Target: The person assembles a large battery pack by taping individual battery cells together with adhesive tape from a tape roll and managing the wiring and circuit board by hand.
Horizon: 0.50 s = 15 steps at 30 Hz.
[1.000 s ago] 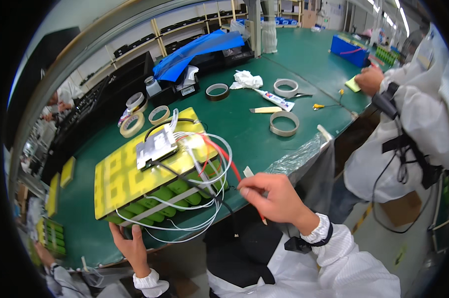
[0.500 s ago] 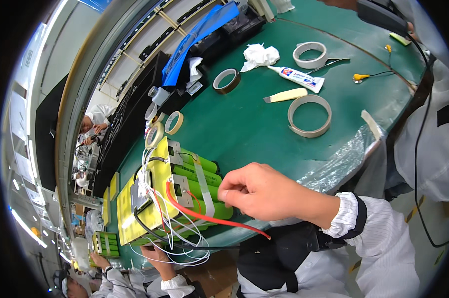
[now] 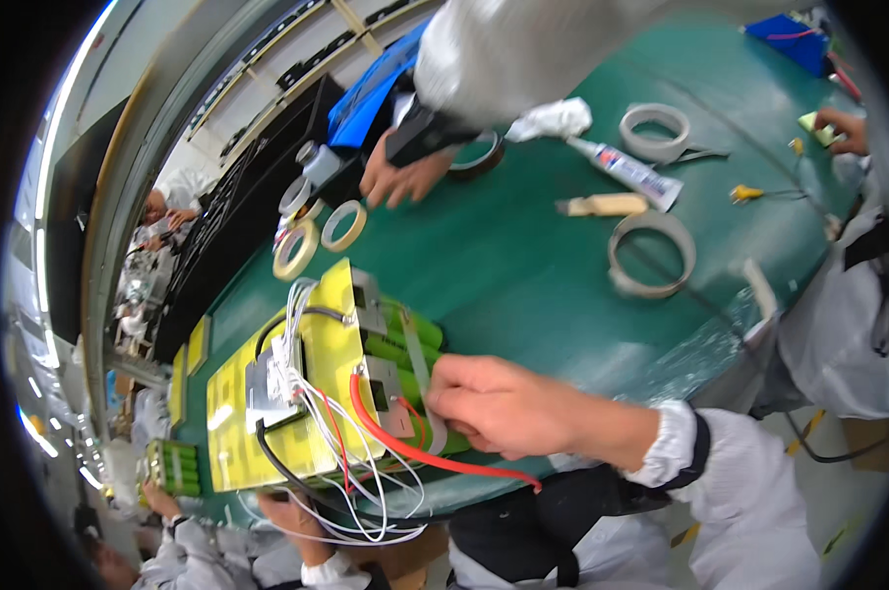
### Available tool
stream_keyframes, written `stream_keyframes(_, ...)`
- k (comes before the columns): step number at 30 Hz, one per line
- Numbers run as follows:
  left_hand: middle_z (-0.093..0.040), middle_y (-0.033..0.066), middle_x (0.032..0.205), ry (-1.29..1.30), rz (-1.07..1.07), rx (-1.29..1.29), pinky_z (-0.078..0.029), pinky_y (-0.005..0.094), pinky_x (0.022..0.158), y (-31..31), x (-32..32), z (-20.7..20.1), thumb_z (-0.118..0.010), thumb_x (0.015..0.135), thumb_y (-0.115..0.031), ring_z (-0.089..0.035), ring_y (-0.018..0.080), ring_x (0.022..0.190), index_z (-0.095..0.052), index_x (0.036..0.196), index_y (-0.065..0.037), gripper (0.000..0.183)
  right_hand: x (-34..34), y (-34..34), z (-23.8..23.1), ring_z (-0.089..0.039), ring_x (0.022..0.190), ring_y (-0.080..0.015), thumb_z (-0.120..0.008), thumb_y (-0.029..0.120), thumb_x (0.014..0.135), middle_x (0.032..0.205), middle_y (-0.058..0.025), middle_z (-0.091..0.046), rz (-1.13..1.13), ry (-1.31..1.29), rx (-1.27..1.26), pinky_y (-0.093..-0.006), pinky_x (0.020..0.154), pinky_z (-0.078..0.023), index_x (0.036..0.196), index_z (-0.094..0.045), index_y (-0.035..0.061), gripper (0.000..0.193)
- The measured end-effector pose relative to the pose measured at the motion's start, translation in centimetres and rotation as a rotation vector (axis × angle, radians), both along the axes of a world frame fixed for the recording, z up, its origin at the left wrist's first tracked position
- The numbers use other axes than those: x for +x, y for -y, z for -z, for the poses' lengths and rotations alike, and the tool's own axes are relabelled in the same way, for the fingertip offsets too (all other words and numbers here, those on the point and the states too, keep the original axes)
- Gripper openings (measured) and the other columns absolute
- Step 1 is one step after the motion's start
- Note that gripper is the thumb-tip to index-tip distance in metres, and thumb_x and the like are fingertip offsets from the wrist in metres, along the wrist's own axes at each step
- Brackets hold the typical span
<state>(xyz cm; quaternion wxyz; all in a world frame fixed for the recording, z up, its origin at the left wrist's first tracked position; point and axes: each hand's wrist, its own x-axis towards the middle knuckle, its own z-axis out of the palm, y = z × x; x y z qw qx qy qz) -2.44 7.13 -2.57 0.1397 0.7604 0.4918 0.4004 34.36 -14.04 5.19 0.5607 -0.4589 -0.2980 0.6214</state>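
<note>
A battery pack (image 3: 230, 433) with yellow end board, green cylindrical cells and loose white, black and red wires stands at the near left of the bench. My right hand (image 3: 503, 408) is closed at the pack's right side, its fingertips against the green cells (image 3: 393, 346), beside a pale strip of tape (image 3: 417, 362) running across them. Whatever its curled fingers pinch is hidden. Below the wires, my left hand (image 3: 292, 515) grips the pack's near lower edge, its fingertips mostly out of sight. A thick red cable (image 3: 444, 458) runs from the pack toward my body.
Another person's hand (image 3: 405, 179) reaches in from above, near masking tape rolls (image 3: 343, 226). Farther right lie a white tube (image 3: 629, 177), a brush-like tool (image 3: 602, 206) and a tape ring (image 3: 651, 287). A second battery pack (image 3: 174, 470) is in someone's hands at far left.
Another person's arm has come in over the far side of the bench. My right hand has moved against the cells and tape strip. The whole view has shifted slightly.
</note>
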Motion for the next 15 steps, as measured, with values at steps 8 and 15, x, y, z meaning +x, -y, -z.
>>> stream_keyframes(8,-0.061,0.0252,0.125,0.037,0.097,-0.029,-0.045,0.042,0.1,2.1,3.3,-1.5,-0.085,0.074,-0.012,-0.06,0.0351,0.11,-0.052,0.133,0.007,0.07,-1.7,-0.8,4.1,-0.037,0.045,-0.0058,-0.048,0.022,0.098,0.064,0.0041,-0.045,0.216,0.113,0.168,-0.0254,0.036,-0.026,0.088,-0.052,0.0103,0.016)
stream_keyframes(15,-0.063,0.0278,0.124,0.153,0.16,-0.091,-0.046,0.0423,0.098,3.2,4.3,-3.0,-0.088,0.072,-0.018,-0.06,0.0385,0.11,-0.051,0.132,0.009,0.075,-2.5,-0.1,1.1,-0.031,0.041,-0.002,-0.044,0.036,0.107,0.062,0.0078,-0.044,0.236,-0.046,-0.101,-0.0197,0.035,-0.019,0.106,-0.058,0.0163,0.025)
